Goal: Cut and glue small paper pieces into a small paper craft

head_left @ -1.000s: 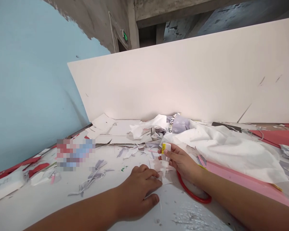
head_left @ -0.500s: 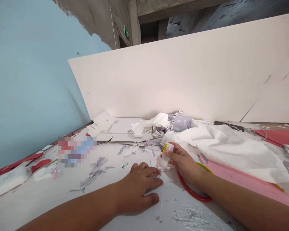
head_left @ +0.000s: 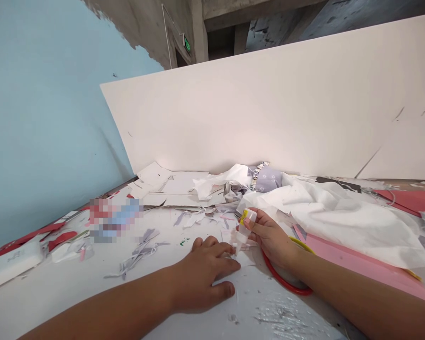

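My right hand [head_left: 274, 241] grips a small translucent squeeze bottle [head_left: 246, 227] with a yellow label, between thumb and fingers. The bottle is tilted, its narrow nozzle pointing down at the tabletop [head_left: 184, 326]. Close to the nozzle, my left hand [head_left: 207, 274] lies palm down with its fingers spread. Whether anything is under the left fingertips, I cannot tell. Scraps of pale pink paper [head_left: 228, 236] lie just beyond the nozzle. Beneath my right wrist is a hoop [head_left: 286, 283], red in front and yellow behind, partly hidden by the arm.
Crumpled white sheeting [head_left: 340, 217] and a pink sheet [head_left: 343, 255] lie on the right. Flattened cardboard [head_left: 184, 184] is at the back, before an upright white board [head_left: 251, 113]. Grey fabric scraps [head_left: 141, 252] and a white box [head_left: 14, 264] are on the left.
The view has shifted very slightly. Both hands and the bottle hold practically the same positions.
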